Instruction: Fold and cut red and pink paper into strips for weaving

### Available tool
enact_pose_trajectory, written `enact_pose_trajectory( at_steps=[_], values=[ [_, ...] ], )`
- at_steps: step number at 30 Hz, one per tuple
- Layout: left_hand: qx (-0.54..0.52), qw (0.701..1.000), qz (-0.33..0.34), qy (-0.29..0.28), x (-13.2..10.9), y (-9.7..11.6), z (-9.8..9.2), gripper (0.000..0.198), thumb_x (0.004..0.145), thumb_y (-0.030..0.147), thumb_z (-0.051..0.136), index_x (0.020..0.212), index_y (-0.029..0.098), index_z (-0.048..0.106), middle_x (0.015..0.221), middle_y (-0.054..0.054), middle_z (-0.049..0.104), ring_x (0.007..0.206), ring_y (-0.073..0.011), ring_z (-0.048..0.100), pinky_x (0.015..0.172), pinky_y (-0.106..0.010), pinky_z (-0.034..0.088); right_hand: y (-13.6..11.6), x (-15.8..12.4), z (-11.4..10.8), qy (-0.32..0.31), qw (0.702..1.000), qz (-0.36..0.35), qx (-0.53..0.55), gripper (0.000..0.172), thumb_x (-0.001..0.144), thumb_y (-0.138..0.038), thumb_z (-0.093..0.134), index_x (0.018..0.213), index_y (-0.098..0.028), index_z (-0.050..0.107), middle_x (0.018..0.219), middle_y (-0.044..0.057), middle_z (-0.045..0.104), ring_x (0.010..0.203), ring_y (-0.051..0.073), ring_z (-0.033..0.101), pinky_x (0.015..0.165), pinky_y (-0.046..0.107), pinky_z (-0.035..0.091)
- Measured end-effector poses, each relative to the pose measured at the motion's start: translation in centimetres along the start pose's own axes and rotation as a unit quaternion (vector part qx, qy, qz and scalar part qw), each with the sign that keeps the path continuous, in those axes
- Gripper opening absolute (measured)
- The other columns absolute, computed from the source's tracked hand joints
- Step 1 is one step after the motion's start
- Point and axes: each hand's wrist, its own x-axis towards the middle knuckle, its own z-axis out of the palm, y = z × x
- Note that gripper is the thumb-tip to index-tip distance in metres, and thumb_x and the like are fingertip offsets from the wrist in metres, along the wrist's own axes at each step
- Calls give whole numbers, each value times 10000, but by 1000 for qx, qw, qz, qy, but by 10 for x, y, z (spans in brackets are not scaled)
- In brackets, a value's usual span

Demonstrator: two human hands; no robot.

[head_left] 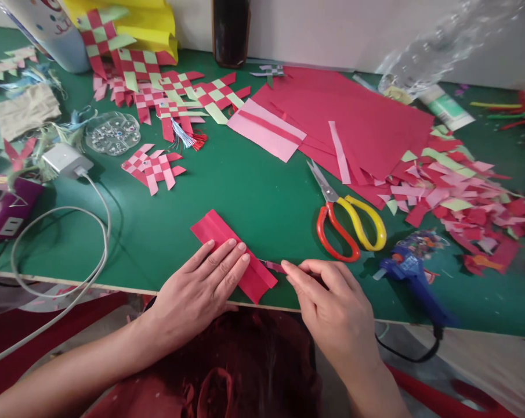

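Observation:
A folded red paper strip (221, 235) lies on the green table (253, 191) near its front edge. My left hand (203, 287) rests flat on the strip, fingers stretched out and pressing it down. My right hand (332, 305) is closed in a pinch around a small pink-handled cutter (274, 266), whose tip points at the strip's right end. Red-and-yellow scissors (347, 217) lie just beyond my right hand.
Sheets of red paper (358, 125) and a pink sheet (266, 130) lie at the back. Woven paper fish (153, 168) are spread at the back left, paper scraps (462, 197) at right. A blue glue gun (412, 276), white charger (66, 159) and cable are nearby.

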Motion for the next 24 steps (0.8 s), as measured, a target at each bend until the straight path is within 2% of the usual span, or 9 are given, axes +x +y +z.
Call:
enact_pose_trajectory(
  at_steps=[7,14,18,24],
  values=[
    [-11,1000,1,11,0,-1,-1,566,963,249,438,1494,87,327,1582,-88,288,1478,-242,225,1232,-439,172,-6,7,3,5,1000,-8,5,249,881,-115,614,1058,-237,739,850,37,662,809,147,578,771,275,467],
    [-16,1000,5,15,2,-2,-2,645,994,499,375,1483,79,347,1584,-104,280,1469,-260,251,1231,-451,169,0,6,2,2,1000,0,-3,262,893,-140,611,1105,-249,718,882,38,661,812,151,567,790,295,473],
    [-20,1000,5,13,1,-2,0,618,997,485,384,1482,103,358,1581,-92,295,1466,-249,261,1228,-441,176,-2,4,1,3,1000,-5,4,252,893,-141,614,1098,-241,720,873,36,657,816,149,568,784,287,473],
    [-51,998,23,29,-3,0,0,512,980,380,483,1441,162,435,1528,-71,418,1408,-230,380,1188,-405,288,-8,-6,-2,-15,1000,-2,16,271,891,-123,609,1112,-235,718,885,42,652,821,147,566,801,295,481]
  ],
)
